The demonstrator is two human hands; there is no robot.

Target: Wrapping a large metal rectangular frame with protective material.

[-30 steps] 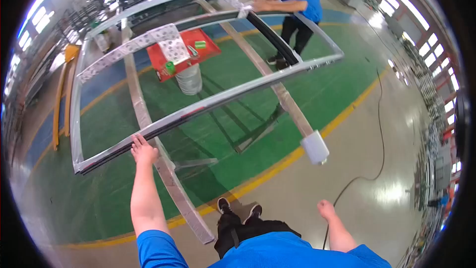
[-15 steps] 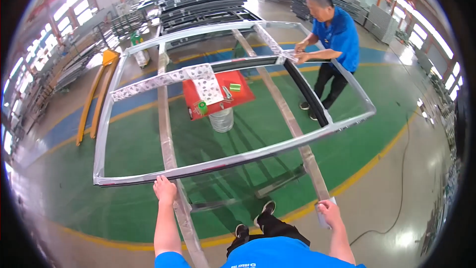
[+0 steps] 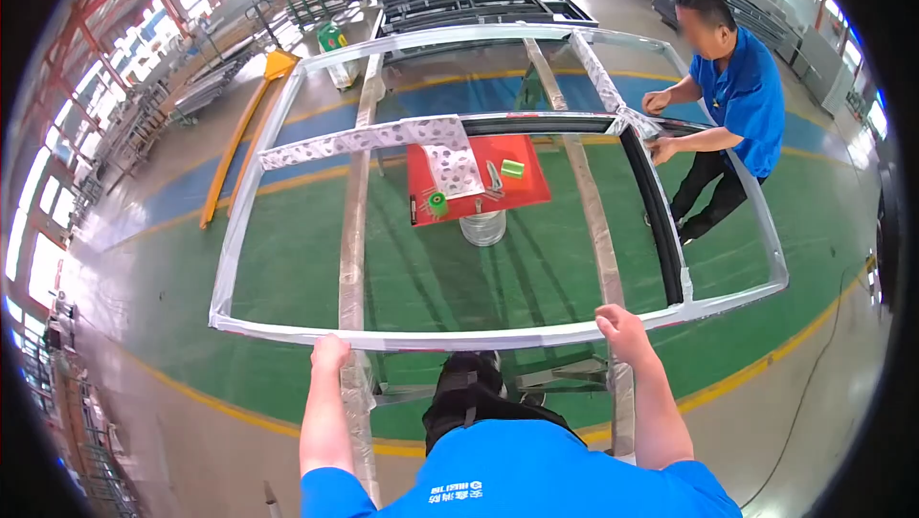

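Both hands grip near rail of aluminium window frame (image 3: 479, 338): left hand (image 3: 328, 353) at 7 o'clock, right hand (image 3: 622, 325) at 5. Co-worker (image 3: 737, 106) holds far corner at 2. Keep frame level, move in sync.

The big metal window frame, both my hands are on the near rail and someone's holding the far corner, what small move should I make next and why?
Probably keep both grips and hold the frame level. Your left hand and right hand grasp its near rail, while the co-worker has both hands at the far right corner, apparently working there. The frame rests on two support rails above a red tray, so shifting could disturb that corner.
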